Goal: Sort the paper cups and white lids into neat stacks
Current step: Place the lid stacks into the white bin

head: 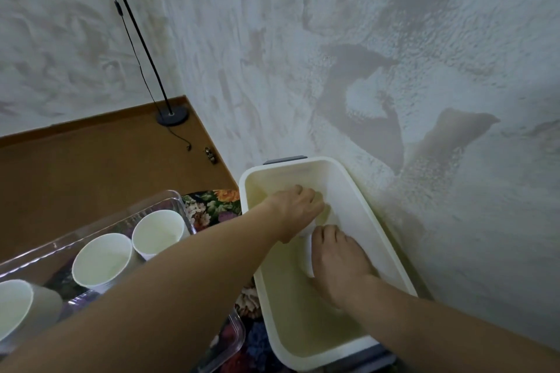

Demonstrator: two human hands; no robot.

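The textured wall filled most of the view, with a black lamp stand on the brown floor in the corner. Against the wall sat a white bin, and both hands reached down into it. Left of it, a clear tray on a floral cloth held 3 paper cups, upright or slightly tilted, apart from one another and not yet nested. Inside the bin, the right hand curled its fingers over what seemed to be a stack of white lids, though blur left that uncertain. The left hand was bent at the far end of that stack; what it held could not be told. The lid-stacking step looked under way. Next would likely come squaring the lids, then nesting the cups.
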